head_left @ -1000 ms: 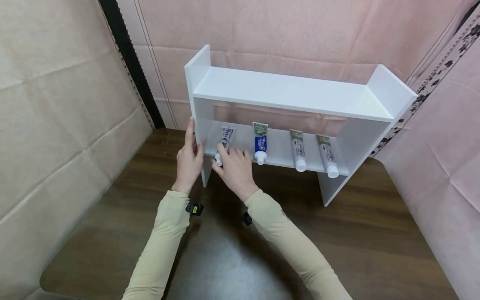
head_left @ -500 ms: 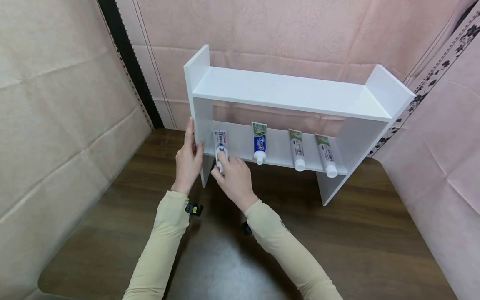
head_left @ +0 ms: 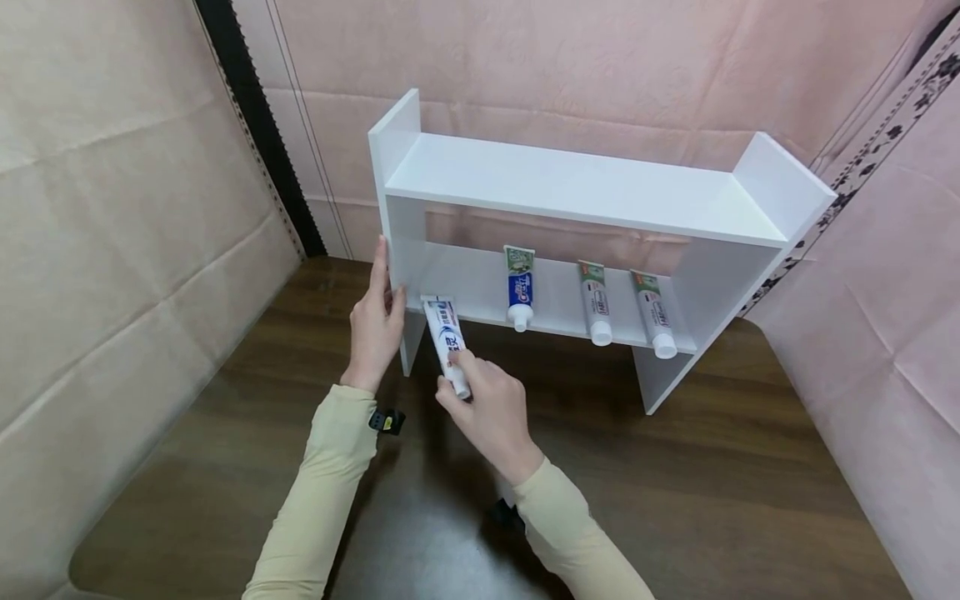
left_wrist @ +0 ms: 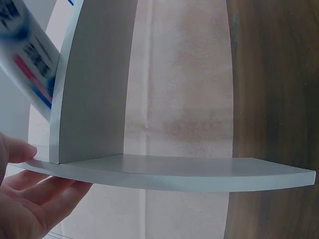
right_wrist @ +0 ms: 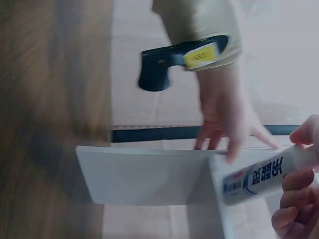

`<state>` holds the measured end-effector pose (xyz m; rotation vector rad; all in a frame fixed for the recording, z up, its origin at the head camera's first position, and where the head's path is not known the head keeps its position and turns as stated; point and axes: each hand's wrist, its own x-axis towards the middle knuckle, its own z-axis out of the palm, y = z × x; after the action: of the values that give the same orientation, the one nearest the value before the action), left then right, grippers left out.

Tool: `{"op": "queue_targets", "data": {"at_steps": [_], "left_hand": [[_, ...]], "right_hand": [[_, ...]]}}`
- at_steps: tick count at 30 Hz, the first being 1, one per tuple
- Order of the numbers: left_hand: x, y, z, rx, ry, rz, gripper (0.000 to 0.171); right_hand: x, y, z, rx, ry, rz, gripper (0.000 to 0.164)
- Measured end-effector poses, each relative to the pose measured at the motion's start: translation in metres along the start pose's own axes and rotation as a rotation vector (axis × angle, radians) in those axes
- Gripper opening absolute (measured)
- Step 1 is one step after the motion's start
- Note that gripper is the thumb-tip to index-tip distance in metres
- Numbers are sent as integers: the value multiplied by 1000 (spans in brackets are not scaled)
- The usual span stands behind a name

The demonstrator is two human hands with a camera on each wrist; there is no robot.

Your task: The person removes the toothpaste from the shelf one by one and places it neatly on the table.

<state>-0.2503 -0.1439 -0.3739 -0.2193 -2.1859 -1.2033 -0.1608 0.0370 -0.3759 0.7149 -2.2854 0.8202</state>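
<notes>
My right hand [head_left: 491, 408] pinches a white toothpaste tube [head_left: 442, 323] near its cap end, in front of the lower shelf board. The tube slants, its flat end towards the left side of the white two-tier shelf [head_left: 577, 183]. In the right wrist view, dark lettering shows on the tube [right_wrist: 261, 177]. My left hand [head_left: 377, 333] holds the shelf's left side panel [left_wrist: 189, 180], thumb on one face and fingers on the other. Three more toothpaste tubes lie on the lower board, caps forward: a blue and green one [head_left: 520, 287] and two white and green ones [head_left: 596, 300], [head_left: 653, 312].
The shelf stands on a dark wooden table [head_left: 720, 492]. Behind it hangs a pink cloth [head_left: 600, 75], and a pale cloth wall [head_left: 127, 217] rises on the left. The upper board [head_left: 570, 175] overhangs the tubes.
My right hand has drawn the white tube off the lower board, forward and slightly right, and its flat end now tilts left. My left hand has stayed on the side panel.
</notes>
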Motion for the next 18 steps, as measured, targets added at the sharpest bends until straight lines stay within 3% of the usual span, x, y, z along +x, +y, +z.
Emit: {"op": "queue_targets", "data": {"at_steps": [7, 12, 18], "left_hand": [[1, 0, 0, 32, 27, 30, 70], [1, 0, 0, 42, 43, 35, 69], [1, -1, 2, 38, 37, 29, 69]], "right_hand": [[-13, -5, -26, 76, 96, -38, 23], [-23, 0, -25, 63, 37, -9, 23], [-29, 19, -8, -79, -61, 65, 14]]}}
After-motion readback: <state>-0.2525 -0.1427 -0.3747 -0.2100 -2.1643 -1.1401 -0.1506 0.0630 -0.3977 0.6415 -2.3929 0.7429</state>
